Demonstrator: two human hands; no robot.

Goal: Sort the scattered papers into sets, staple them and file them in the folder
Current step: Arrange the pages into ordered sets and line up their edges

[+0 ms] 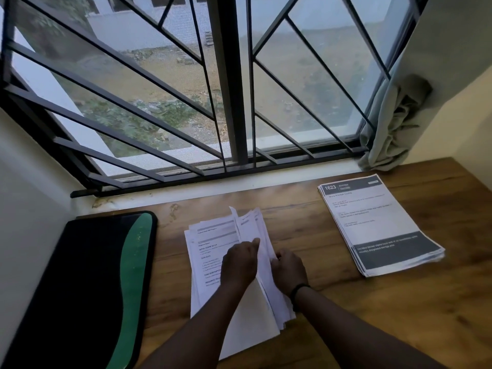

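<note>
A loose pile of white printed papers (213, 251) in the middle of the brown wooden desk (346, 302) is being pressed flat by the left hand (239, 262), whose fingers are lying fairly straight on the top sheet, while several sheets at the pile's right edge are being pinched and lifted by the curled fingers of the right hand (288, 270). A neater stack of printed sheets with dark grey bands (380, 225) is lying well apart to the right, and a black and green folder (87, 283) is lying closed to the left, below the barred window (229, 83) and beside the bunched grey-green curtain (394, 123).
</note>
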